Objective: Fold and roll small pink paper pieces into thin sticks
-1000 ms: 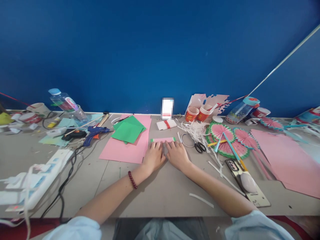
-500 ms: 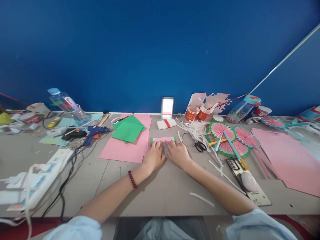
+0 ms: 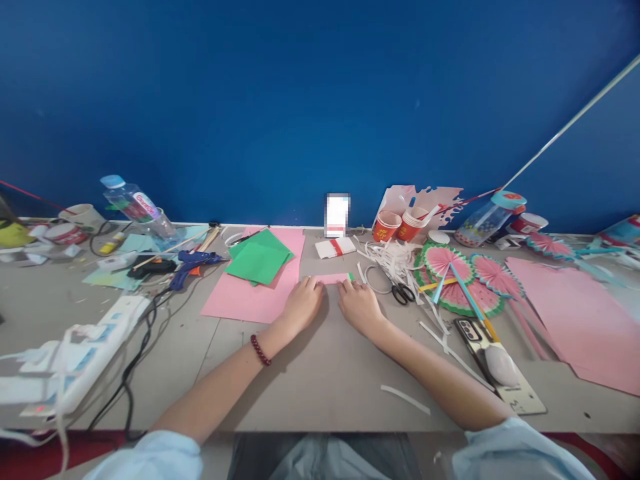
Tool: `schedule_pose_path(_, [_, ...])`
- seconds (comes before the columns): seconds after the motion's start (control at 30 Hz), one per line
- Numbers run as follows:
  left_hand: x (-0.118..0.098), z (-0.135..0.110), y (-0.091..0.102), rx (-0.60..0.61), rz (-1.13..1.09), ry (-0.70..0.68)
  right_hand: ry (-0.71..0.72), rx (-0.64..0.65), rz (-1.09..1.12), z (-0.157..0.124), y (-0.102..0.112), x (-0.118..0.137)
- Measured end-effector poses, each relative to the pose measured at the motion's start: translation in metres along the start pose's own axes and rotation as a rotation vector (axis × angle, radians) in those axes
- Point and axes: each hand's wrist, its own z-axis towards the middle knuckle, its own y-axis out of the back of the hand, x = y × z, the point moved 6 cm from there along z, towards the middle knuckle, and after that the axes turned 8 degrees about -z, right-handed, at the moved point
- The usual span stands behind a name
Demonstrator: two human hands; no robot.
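Observation:
A narrow folded paper strip [image 3: 330, 279], pink with a bit of green at its right end, lies crosswise on the table in front of me. My left hand [image 3: 303, 301] has its curled fingers on the strip's left end, covering that corner. On the right part, the bent fingers of my right hand [image 3: 359, 304] hold the near edge. Between the two hands a stretch of pink shows. The undersides of my fingertips are hidden. Green paper squares [image 3: 260, 259] rest on pink paper sheets [image 3: 235, 301] left of my left hand.
Black scissors [image 3: 403, 293] and white paper shreds [image 3: 390, 259] lie right of my hands. Beyond them are watermelon-pattern paper fans [image 3: 447, 265] and a phone [image 3: 530, 395]. At left are a blue glue gun [image 3: 189, 268], a power strip [image 3: 107, 347] and a tilted bottle [image 3: 135, 203]. Red paper cups [image 3: 386, 228] stand behind.
My hands have moved apart along the strip, the left one outward over its left end. More of the strip's pink middle shows, and its left green end is now covered.

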Motion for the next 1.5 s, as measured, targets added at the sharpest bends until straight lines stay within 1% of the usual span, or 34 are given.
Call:
schedule_pose_path(0.07, [0.012, 0.003, -0.002, -0.031, -0.061, -0.013, 0.014, 0.006, 0.005, 0.003, -0.002, -0.005])
schedule_pose_path(0.13, [0.021, 0.005, -0.002, -0.088, -0.138, -0.032, 0.025, -0.008, 0.006, 0.006, -0.005, -0.010])
schedule_pose_path(0.23, [0.027, 0.009, -0.001, -0.132, -0.193, -0.057, 0.038, -0.058, 0.005, 0.010, -0.007, -0.017])
schedule_pose_path(0.3, [0.027, 0.010, -0.001, -0.126, -0.147, -0.089, 0.048, -0.089, 0.015, 0.013, -0.009, -0.020])
schedule_pose_path(0.43, [0.024, 0.012, 0.000, -0.118, 0.023, -0.164, 0.051, -0.134, 0.053, 0.017, -0.011, -0.026])
schedule_pose_path(0.57, [0.024, 0.012, 0.004, -0.170, 0.028, -0.166, 0.039, -0.171, 0.134, 0.019, -0.010, -0.030])
schedule_pose_path(0.7, [0.023, 0.011, 0.014, -0.263, -0.043, -0.146, 0.002, -0.202, 0.282, 0.020, -0.010, -0.036])
schedule_pose_path(0.77, [0.020, 0.009, 0.023, -0.353, -0.072, -0.145, -0.021, -0.209, 0.384, 0.020, -0.010, -0.039])
schedule_pose_path(0.87, [0.017, 0.002, 0.038, -0.528, -0.076, -0.133, -0.065, -0.215, 0.622, 0.021, -0.009, -0.043])
schedule_pose_path(0.93, [0.013, -0.001, 0.043, -0.585, -0.070, -0.149, -0.103, -0.197, 0.830, 0.022, -0.010, -0.044])
schedule_pose_path(1.0, [0.007, -0.002, 0.042, -0.558, -0.087, -0.202, -0.150, -0.155, 1.045, 0.023, -0.013, -0.042])
schedule_pose_path(1.1, [-0.001, -0.002, 0.037, -0.491, -0.147, -0.260, -0.220, -0.037, 1.363, 0.023, -0.020, -0.034])
schedule_pose_path(1.17, [-0.003, -0.002, 0.035, -0.495, -0.168, -0.246, -0.260, 0.052, 1.550, 0.022, -0.023, -0.027])
schedule_pose_path(1.23, [-0.002, -0.002, 0.036, -0.515, -0.160, -0.202, -0.289, 0.112, 1.692, 0.021, -0.023, -0.021])
schedule_pose_path(1.3, [-0.001, -0.002, 0.035, -0.521, -0.142, -0.159, -0.304, 0.129, 1.789, 0.020, -0.022, -0.018])
schedule_pose_path(1.37, [-0.001, -0.002, 0.033, -0.478, -0.134, -0.142, -0.308, 0.144, 1.835, 0.020, -0.021, -0.016])
schedule_pose_path(1.5, [-0.003, -0.002, 0.027, -0.368, -0.132, -0.132, -0.291, 0.163, 1.772, 0.020, -0.023, -0.015])
